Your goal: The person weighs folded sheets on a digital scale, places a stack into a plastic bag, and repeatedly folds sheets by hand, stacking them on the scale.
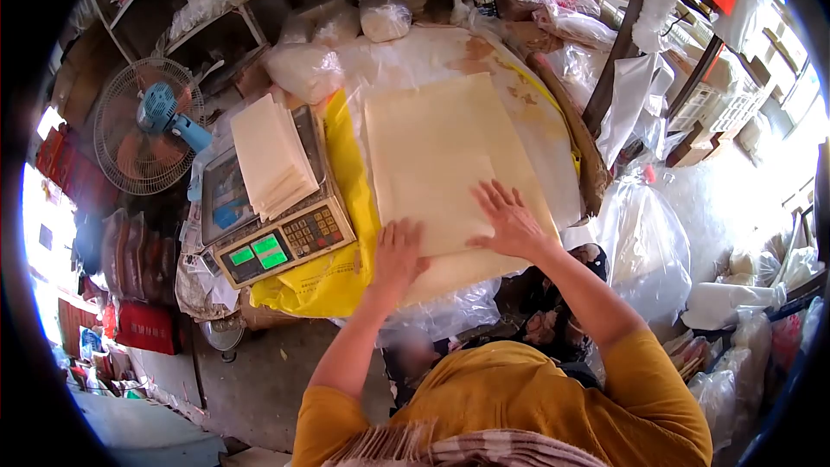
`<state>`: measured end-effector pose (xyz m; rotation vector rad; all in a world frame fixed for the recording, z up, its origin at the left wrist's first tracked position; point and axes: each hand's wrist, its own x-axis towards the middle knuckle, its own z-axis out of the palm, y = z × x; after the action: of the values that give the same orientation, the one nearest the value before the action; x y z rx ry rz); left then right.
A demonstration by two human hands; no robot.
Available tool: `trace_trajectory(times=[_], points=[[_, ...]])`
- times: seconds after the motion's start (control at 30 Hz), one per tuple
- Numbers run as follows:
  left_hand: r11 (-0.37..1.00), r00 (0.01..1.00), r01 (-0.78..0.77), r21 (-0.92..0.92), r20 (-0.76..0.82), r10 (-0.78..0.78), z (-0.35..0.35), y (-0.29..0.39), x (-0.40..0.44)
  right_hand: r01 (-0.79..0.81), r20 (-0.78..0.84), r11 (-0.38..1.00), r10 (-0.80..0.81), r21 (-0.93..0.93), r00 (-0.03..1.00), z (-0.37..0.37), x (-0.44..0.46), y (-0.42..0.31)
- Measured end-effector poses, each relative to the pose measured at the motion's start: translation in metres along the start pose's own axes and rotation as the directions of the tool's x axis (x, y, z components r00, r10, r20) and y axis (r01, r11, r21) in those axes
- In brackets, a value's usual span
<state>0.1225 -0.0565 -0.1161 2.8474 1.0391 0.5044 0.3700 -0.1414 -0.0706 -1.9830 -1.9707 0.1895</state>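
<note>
A large cream-coloured thin sheet lies on the table, with a second layer showing beyond its near edge. I cannot tell whether it is paper or a food sheet. My right hand rests on it near the right side, fingers spread and palm down. At the near left corner, my left hand lies across the edge with its fingers side by side and the thumb apart. Left of the sheet, a stack of smaller folded cream sheets sits on a digital scale with green displays.
A yellow plastic bag lies under the scale and along the sheet. Clear bags of goods stand at the table's back left. A fan is at the left. A large clear plastic bag hangs at the table's right.
</note>
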Motion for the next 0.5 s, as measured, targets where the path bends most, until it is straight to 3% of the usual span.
trace_trajectory(times=[0.03, 0.13, 0.17, 0.2, 0.23, 0.3, 0.33, 0.4, 0.43, 0.5], points=[[0.998, 1.0, -0.031, -0.054, -0.004, 0.031, 0.006, -0.015, 0.004, 0.023, 0.127, 0.999, -0.018, -0.044, 0.992, -0.003, -0.002, 0.0], [0.973, 0.998, -0.033, -0.23, 0.048, 0.045, -0.005, -0.049, 0.002, 0.303, 0.155, 0.947, -0.286, -0.103, 0.946, -0.007, -0.011, 0.033], [0.957, 0.996, -0.01, -0.291, 0.081, 0.035, -0.011, -0.052, 0.0, 0.258, 0.16, 0.963, -0.267, 0.074, 0.95, -0.011, -0.016, 0.042], [0.878, 0.974, 0.224, -0.424, 0.138, -0.182, -0.026, -0.045, 0.0, 0.203, 0.168, 0.947, -0.249, 0.25, 0.954, -0.016, -0.022, 0.049], [0.749, 0.948, 0.31, -0.585, 0.136, -0.287, -0.029, -0.04, 0.003, 0.14, 0.179, 0.898, -0.232, 0.416, 0.956, -0.019, -0.024, 0.052], [0.389, 0.859, 0.4, -0.83, 0.192, -0.475, -0.029, -0.028, 0.01, -0.28, 0.234, 0.86, 0.194, 0.426, 0.953, -0.018, -0.014, 0.047], [0.34, 0.841, 0.429, -0.837, 0.233, -0.488, -0.024, -0.028, 0.02, -0.473, 0.264, 0.773, 0.395, 0.422, 0.88, -0.017, -0.008, 0.043], [0.776, 0.882, 0.352, -0.523, -0.093, -0.463, -0.005, -0.021, 0.04, -0.487, 0.138, 0.809, 0.469, 0.33, 0.872, 0.0, 0.008, 0.042], [0.908, 0.894, 0.308, -0.285, -0.24, -0.379, 0.005, -0.018, 0.048, -0.496, 0.068, 0.821, 0.499, 0.284, 0.864, 0.008, 0.016, 0.043], [0.94, 0.943, 0.312, -0.138, -0.08, -0.325, 0.023, -0.009, 0.053, -0.485, 0.075, 0.852, 0.48, 0.197, 0.874, 0.011, 0.026, 0.044]])
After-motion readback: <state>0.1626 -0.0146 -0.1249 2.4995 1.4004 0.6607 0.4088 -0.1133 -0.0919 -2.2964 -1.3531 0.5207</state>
